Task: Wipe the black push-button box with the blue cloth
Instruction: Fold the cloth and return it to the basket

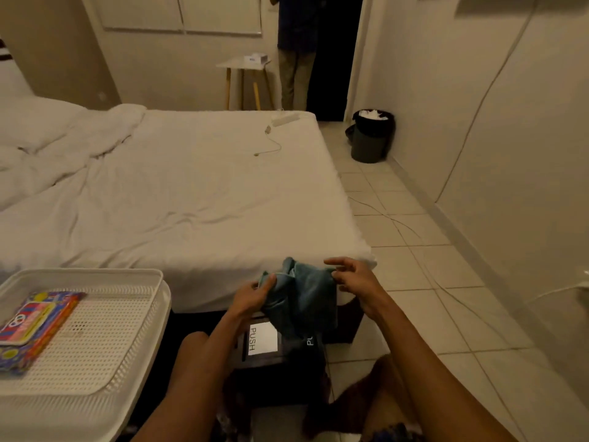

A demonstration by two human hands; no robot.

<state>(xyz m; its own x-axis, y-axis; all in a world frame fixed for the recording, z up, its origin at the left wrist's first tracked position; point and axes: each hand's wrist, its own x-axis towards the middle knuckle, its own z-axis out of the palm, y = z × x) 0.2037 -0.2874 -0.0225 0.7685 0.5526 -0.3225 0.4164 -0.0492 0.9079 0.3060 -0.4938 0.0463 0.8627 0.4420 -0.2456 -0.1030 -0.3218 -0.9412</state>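
The black push-button box (pixel 280 368) stands on the floor between my knees, with a white PUSH label on top. Above it hangs the crumpled blue cloth (pixel 302 298), held up in the air by both hands. My left hand (pixel 251 295) grips the cloth's left edge. My right hand (pixel 353 277) pinches its upper right corner, with the other fingers spread. The cloth's lower end drapes over the box's far right part and covers part of a second label.
A bed with a white sheet (pixel 178 199) lies just beyond the box. A white perforated tray (pixel 105 339) with a colourful packet (pixel 28 327) is at my left. A black bin (pixel 371 135), floor cables (pixel 414 231) and a standing person (pixel 296 49) are farther off.
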